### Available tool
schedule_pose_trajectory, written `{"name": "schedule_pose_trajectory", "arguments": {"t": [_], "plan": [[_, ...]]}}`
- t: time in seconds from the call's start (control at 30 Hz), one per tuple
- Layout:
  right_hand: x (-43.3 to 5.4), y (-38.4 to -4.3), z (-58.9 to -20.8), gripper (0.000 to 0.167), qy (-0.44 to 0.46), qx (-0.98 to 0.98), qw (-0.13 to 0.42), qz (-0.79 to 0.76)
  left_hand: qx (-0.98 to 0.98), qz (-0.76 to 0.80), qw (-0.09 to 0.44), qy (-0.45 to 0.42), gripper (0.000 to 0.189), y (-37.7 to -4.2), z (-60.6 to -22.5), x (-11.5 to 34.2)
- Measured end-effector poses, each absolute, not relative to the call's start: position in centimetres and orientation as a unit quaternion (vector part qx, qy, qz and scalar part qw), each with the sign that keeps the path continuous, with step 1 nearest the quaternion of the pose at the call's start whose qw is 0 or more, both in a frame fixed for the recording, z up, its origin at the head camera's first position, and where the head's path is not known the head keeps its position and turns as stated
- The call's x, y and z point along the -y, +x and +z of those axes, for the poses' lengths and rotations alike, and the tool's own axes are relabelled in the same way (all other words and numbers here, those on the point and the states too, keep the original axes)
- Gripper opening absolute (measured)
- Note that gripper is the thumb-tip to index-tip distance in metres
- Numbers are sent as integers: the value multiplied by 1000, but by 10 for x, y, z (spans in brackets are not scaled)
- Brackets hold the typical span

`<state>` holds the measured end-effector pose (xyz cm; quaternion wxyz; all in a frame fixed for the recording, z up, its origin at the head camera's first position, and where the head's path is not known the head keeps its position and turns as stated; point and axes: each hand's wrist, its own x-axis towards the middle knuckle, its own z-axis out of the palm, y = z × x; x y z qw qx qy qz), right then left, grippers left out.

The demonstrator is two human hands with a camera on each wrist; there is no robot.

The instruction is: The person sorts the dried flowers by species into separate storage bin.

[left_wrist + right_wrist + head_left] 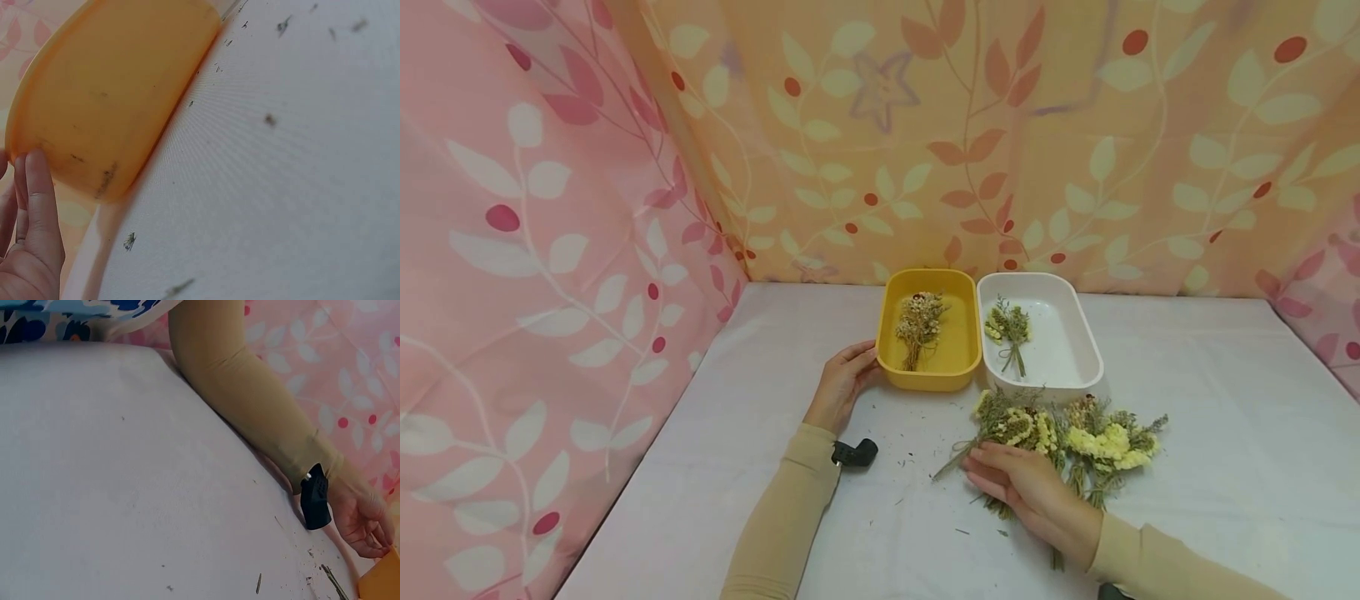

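Observation:
My left hand [842,383] is at the left side of a yellow tray [928,382], its fairly straight fingers [42,194] touching the outer wall near the rim. Inside that tray lies a bunch of brownish dried flowers [919,321]. The right hand [1037,496] is over several bunches of dried flowers on the table; its fingertips pinch a small dried flower bunch [958,457] at its tied stems. To its right, a yellow-headed bunch [1108,446] lies on the cloth. The right wrist view shows the left hand and tray corner but not the right hand.
A white tray [1063,333] stands against the yellow one and holds a small green and yellow bunch [1011,329]. Plant crumbs [904,454] are scattered over the white cloth [700,467]. Patterned curtains [970,167] hang behind the table and at both sides.

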<state>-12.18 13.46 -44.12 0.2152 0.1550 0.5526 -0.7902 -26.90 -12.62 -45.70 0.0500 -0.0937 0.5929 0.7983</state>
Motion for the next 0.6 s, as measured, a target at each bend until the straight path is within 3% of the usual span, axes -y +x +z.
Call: {"name": "schedule_pose_trajectory", "arguments": {"t": [0.6], "plan": [[-127, -124, -440, 61, 180, -493, 199, -828, -593, 798, 53, -90, 37, -270, -458, 127]]}}
